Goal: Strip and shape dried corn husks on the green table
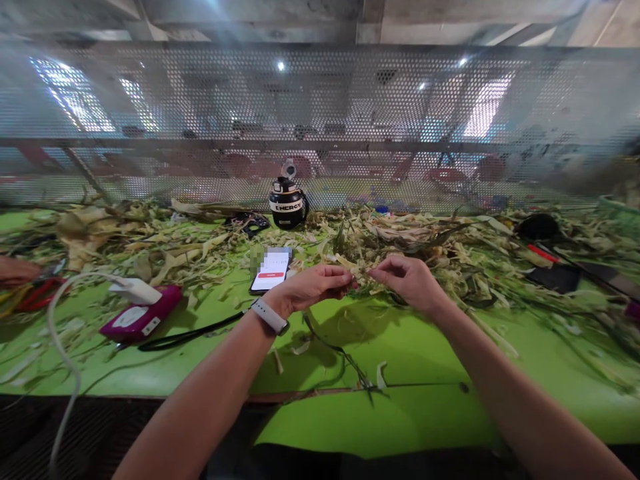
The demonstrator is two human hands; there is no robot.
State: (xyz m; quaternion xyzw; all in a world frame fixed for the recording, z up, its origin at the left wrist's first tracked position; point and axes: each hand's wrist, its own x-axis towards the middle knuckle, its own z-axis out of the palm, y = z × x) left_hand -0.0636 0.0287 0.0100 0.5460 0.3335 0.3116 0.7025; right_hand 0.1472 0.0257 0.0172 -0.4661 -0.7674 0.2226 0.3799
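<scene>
My left hand, with a light-coloured watch strap on its wrist, is closed in a pinch over the green table. Facing it, a short gap away, my right hand also has thumb and forefinger pressed together. Whatever lies between the fingertips is too small to make out. Just behind both hands is a heap of dry, pale plant strips and leaves. Beside my left wrist a phone lies with its screen lit. A dark, thin strip rests on the table below my hands.
A black jug-shaped bottle stands behind with its lid up. At left are a purple power adapter with a white plug, and another person's hand near red-handled scissors. A perforated metal screen closes off the back.
</scene>
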